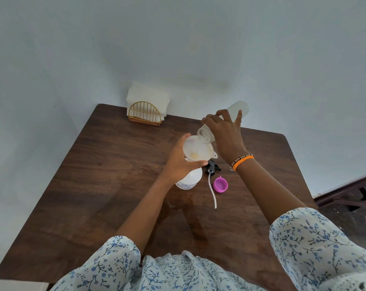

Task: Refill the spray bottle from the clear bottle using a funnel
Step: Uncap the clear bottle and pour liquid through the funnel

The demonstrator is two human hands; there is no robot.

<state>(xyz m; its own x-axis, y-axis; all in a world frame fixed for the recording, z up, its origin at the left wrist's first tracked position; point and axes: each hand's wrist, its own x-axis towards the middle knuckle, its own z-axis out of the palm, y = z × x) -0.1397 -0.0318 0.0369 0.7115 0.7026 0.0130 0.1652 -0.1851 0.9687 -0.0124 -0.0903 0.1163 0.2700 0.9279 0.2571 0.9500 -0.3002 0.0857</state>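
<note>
Near the middle of the frame a white spray bottle (189, 179) stands upright on a dark wooden table (106, 175), with a white funnel (197, 149) seated in its open neck. The left hand (181, 162) wraps around the funnel's rim and the top of the bottle, thumb curled along the near edge of the funnel and fingers round the far side, gripping it. Just above and to the right, the right hand (225, 131) grasps a clear bottle (224, 122) that is tipped steeply, its base raised toward the upper right of the frame and its open threaded mouth pointing down over the funnel's far rim; whether liquid is running out cannot be told. A small pale patch shows at the bottom of the funnel bowl. The right wrist carries an orange band (243, 161) beside a beaded one. Just right of the spray bottle, a black spray head (213, 165) lies on the table with its thin white tube (212, 191) trailing toward the lower part of the frame, and a pink cap (220, 184) sits open side up beside that tube. In the upper left part of the table, against the pale wall, a gold wire holder (144, 113) keeps a stack of white napkins (147, 95). Floral sleeves (316, 244) fill the bottom of the frame
</note>
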